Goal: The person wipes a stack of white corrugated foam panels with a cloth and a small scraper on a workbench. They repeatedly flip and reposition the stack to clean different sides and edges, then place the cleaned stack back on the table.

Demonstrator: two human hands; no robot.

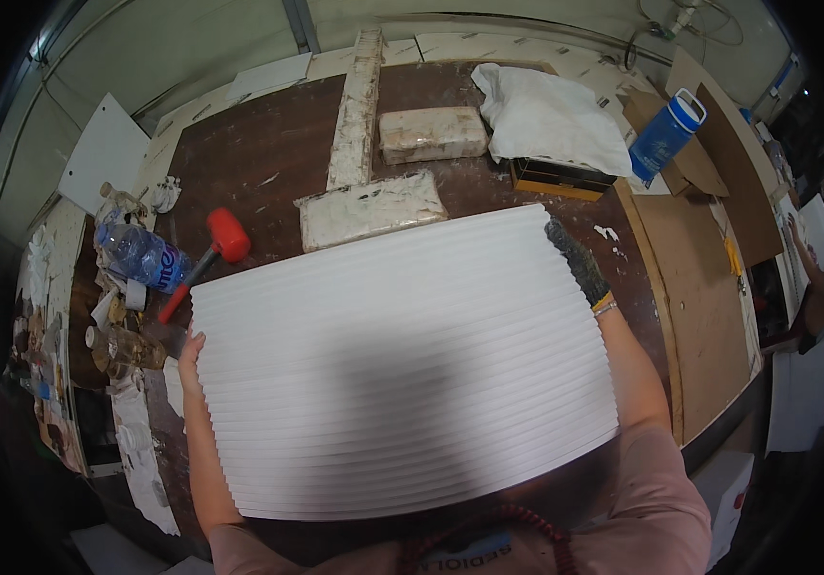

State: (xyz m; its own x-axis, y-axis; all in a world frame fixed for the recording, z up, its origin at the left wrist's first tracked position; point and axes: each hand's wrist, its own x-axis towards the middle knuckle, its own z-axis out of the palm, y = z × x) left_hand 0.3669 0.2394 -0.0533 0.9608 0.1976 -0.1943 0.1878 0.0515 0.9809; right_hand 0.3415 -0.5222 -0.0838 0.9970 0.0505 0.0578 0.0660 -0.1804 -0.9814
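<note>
A large white ribbed panel (402,355) lies flat across the brown worktable (268,144) in front of me. My left hand (190,353) is bare and presses against the panel's left edge, fingers together. On the far right edge, my right hand (575,259) wears a dark work glove and grips the panel near its top right corner. Both forearms run along the panel's sides.
A red-headed mallet (209,254) and a plastic water bottle (139,254) lie left of the panel. Plaster-caked blocks (369,206) sit behind it, with a white cloth (551,115) over a yellow-black box and a blue bottle (666,134) at the right. Another person's arm (814,287) shows far right.
</note>
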